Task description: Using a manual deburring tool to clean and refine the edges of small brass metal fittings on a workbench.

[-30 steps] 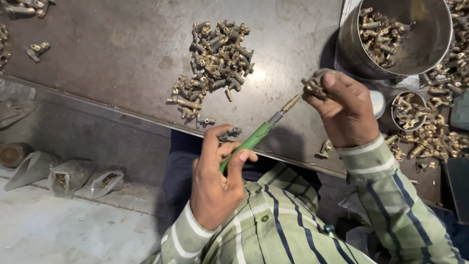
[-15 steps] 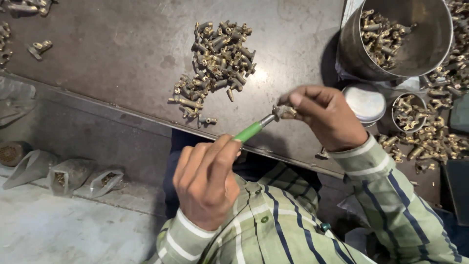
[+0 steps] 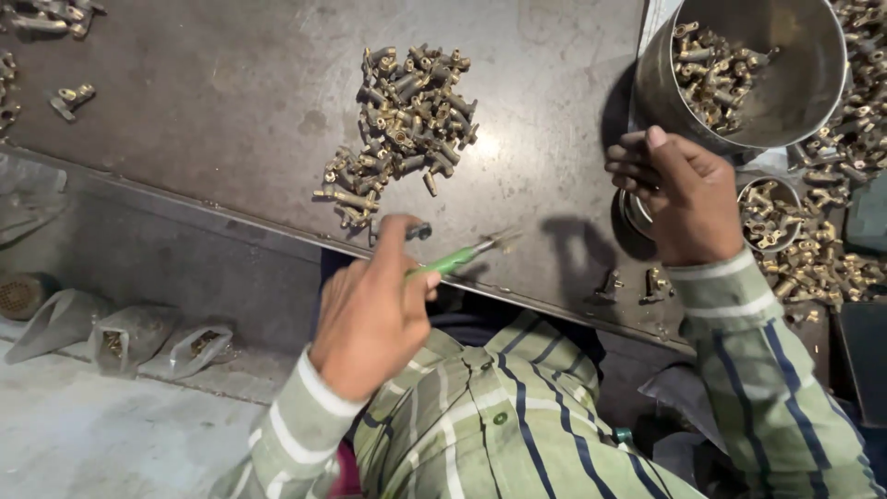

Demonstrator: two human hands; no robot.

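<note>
My left hand grips a green-handled screwdriver, its metal tip pointing right over the edge of the dark metal table. My right hand hovers, fingers curled, beside a large steel pot that holds several small brass fittings. Whether it holds a fitting is hidden by the fingers. A pile of brass fittings lies on the table ahead of my left hand.
A small round tin of fittings sits under my right hand. More loose brass parts spread at the right, and a few at the far left. Plastic bags lie on the floor at left.
My right hand has left the screwdriver tip and moved right to the steel pot. My left hand has dropped a little, still gripping the screwdriver.
</note>
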